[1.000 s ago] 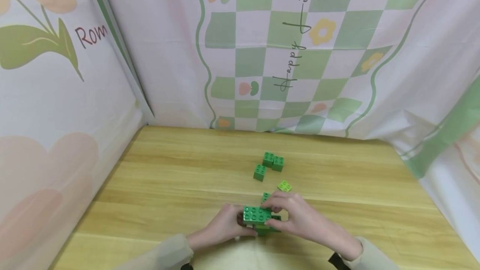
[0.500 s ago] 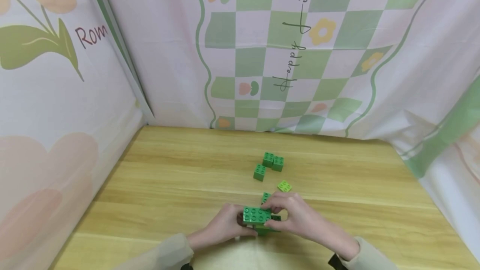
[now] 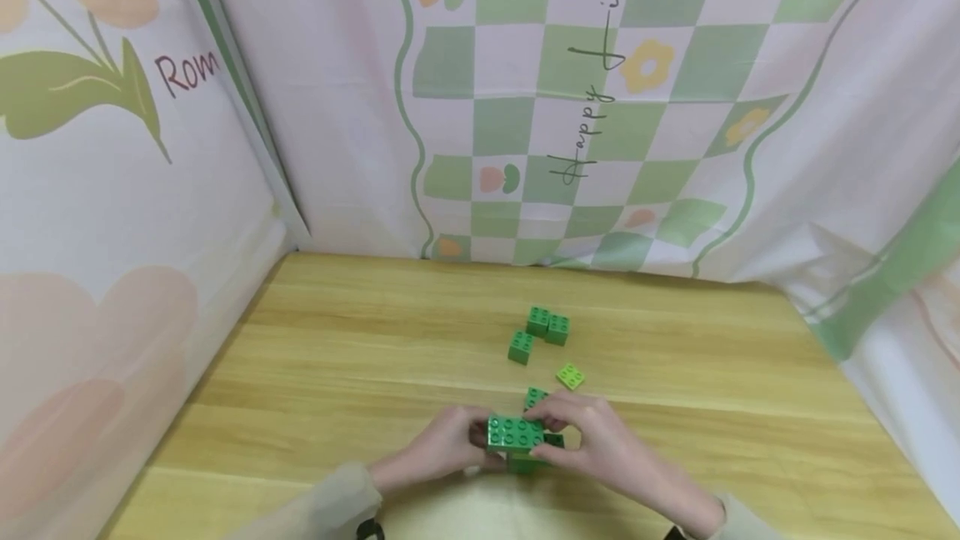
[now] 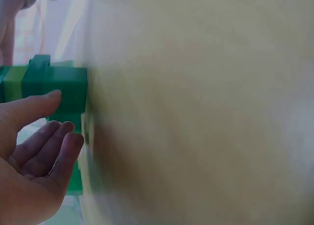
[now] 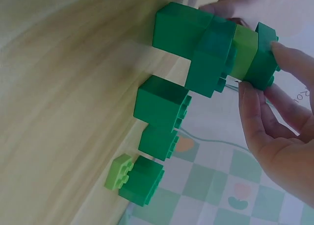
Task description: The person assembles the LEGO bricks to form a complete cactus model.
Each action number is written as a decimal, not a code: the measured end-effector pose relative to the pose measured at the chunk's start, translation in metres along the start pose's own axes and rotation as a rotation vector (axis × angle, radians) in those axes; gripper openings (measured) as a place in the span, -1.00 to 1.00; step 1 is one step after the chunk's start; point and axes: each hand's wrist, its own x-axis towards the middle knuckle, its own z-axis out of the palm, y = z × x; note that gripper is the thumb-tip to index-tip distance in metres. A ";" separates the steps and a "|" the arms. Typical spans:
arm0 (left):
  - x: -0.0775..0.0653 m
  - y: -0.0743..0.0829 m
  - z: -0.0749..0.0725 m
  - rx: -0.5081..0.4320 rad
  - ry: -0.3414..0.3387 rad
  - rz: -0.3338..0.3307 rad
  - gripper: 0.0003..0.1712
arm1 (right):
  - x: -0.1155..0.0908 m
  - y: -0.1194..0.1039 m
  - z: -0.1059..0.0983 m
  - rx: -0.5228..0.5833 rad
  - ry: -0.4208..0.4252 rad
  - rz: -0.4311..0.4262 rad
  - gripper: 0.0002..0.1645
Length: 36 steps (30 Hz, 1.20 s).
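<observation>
A stack of toy building bricks stands on the table: dark green bricks [image 5: 184, 31] at the bottom, a lime brick [image 5: 244, 51] above them, and a green eight-stud brick [image 3: 512, 433] on top. My right hand [image 3: 603, 440] pinches the right end of that top brick between thumb and fingers. At the stack's left side is my left hand [image 3: 448, 448], its thumb and fingers spread apart. In the left wrist view its thumb overlaps the lowest brick [image 4: 71, 83], while the other fingers bend loosely below with a gap to the thumb.
Beyond the stack lie several loose green bricks [image 3: 521, 347] and a thin lime four-stud brick [image 3: 570, 376]. One green brick [image 3: 535, 397] sits just behind the right fingers. A patterned curtain [image 3: 570, 123] borders the wooden table [image 3: 360, 340] at the back.
My left thumb has drawn back leftward from the stack's lower brick. My right hand keeps its pinch on the top brick. The head view has shifted very slightly.
</observation>
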 end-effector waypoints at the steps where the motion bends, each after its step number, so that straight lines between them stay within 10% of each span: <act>1: 0.001 0.000 -0.002 0.002 0.005 0.000 -0.59 | -0.001 0.000 0.001 -0.002 0.012 -0.001 -0.62; 14: 0.029 -0.006 -0.019 0.069 0.080 0.067 -0.66 | -0.005 0.000 0.004 0.016 0.063 -0.015 -0.62; 36: 0.069 0.000 -0.009 0.179 -0.027 0.076 -0.50 | -0.007 0.003 0.007 0.002 0.083 -0.041 -0.60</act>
